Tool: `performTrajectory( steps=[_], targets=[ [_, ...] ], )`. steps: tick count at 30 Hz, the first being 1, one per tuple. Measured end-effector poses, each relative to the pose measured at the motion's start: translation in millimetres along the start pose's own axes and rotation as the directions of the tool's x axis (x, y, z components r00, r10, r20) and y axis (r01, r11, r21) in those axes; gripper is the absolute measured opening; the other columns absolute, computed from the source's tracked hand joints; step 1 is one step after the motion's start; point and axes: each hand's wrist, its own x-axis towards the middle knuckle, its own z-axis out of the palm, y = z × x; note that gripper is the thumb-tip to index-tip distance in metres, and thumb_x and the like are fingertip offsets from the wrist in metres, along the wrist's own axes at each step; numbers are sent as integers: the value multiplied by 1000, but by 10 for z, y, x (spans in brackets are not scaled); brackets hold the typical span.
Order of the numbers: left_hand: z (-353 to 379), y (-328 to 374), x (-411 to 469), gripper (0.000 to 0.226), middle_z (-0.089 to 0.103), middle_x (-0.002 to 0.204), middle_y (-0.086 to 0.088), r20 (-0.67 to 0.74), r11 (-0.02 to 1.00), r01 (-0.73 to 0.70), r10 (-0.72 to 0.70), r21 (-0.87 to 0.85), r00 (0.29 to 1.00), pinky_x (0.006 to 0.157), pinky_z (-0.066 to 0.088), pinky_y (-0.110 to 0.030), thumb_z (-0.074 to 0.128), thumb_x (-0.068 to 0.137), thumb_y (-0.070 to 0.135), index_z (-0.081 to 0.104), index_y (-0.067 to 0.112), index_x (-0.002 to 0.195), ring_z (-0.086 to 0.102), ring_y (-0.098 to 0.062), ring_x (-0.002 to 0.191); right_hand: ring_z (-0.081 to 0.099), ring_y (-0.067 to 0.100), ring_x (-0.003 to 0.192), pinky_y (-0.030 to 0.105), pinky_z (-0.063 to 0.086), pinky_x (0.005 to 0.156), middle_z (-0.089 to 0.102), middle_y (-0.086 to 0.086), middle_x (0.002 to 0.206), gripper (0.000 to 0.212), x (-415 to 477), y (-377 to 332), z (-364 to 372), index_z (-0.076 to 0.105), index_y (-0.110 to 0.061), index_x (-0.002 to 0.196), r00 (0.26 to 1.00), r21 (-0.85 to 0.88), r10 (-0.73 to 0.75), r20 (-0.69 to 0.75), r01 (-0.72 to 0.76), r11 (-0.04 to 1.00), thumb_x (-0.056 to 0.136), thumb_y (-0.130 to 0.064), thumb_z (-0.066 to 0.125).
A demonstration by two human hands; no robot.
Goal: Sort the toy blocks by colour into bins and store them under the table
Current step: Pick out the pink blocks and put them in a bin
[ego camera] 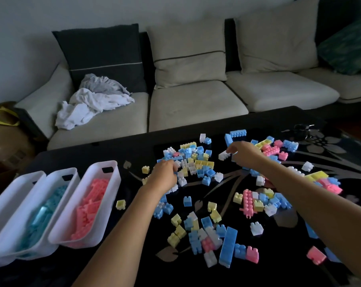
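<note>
Beige sofa (187, 104), dark cushion (101, 52), dim room

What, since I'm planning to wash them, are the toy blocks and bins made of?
Toy blocks: apparently moulded hard plastic, matte pastel, with crisp studs and hollow undersides. Bins: likely thin translucent white plastic, smooth, as the block colours show through the walls.

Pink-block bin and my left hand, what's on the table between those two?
In the head view, one small yellow block sits on the dark table between the pink-block bin and the left hand; a second yellow block shows beside the wrist.
</note>
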Motion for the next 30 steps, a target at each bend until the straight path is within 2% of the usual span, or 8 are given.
performTrajectory(
  steps=[4,8,16,22,26,28,29,30],
  targets=[
    [-31,-1,27,30,58,121,-6,70,999,36,-38,28,997,85,45,-28,50,89,3,57,11,116,55,-21,109,49,28,114,28,35,74,47,9,127,43,-30,87,101,54,-17,124,995,-154,-52,-82,39,987,84,-3,50],
    [-67,-68,5,31,57,120,-4,121,997,54,-61,62,991,74,42,-23,53,88,3,58,14,117,56,-17,98,54,30,98,33,45,71,50,13,113,30,-95,172,192,53,-9,112,982,-189,-79,-172,45,981,84,0,50],
    [-173,-107,-12,27,64,107,-4,148,994,104,-110,45,983,82,49,-26,64,84,2,63,13,109,63,-17,95,59,24,73,39,52,63,62,8,85,8,-154,246,282,54,-10,92,972,-153,-186,-143,164,975,87,-9,48],
    [-225,-108,-7,22,66,100,-1,172,990,133,-138,43,975,82,52,-28,67,83,5,66,14,104,64,-13,90,55,14,84,18,41,64,59,2,103,19,-219,45,414,58,-13,106,926,-75,-374,-47,370,926,88,-8,51],
    [-331,-100,72,13,63,96,5,46,990,102,-98,-98,994,67,42,-15,59,90,11,62,20,98,59,-5,83,54,17,99,22,40,73,55,3,111,24,-181,21,497,60,-14,111,922,-131,-386,-17,381,915,87,-14,54],
    [-370,-57,151,16,60,99,-1,78,880,177,-159,-441,984,72,51,-23,53,91,3,62,16,94,60,-11,84,53,17,101,21,39,73,55,2,111,25,-165,34,500,60,-15,111,923,-125,-385,-29,378,917,87,-15,55],
    [-384,-24,208,19,58,99,-6,131,702,250,-221,-667,967,71,52,-25,48,91,-2,61,11,91,59,-14,84,53,17,100,21,38,73,55,2,111,25,-160,43,506,61,-15,111,922,-120,-385,-37,379,918,87,-16,55],
    [-389,4,270,21,56,98,-10,206,425,316,-285,-848,936,67,52,-25,43,90,-6,60,7,89,57,-17,83,53,16,100,20,37,72,55,2,111,24,-152,52,512,61,-15,110,920,-120,-389,-38,383,916,87,-16,55]
  ],
)
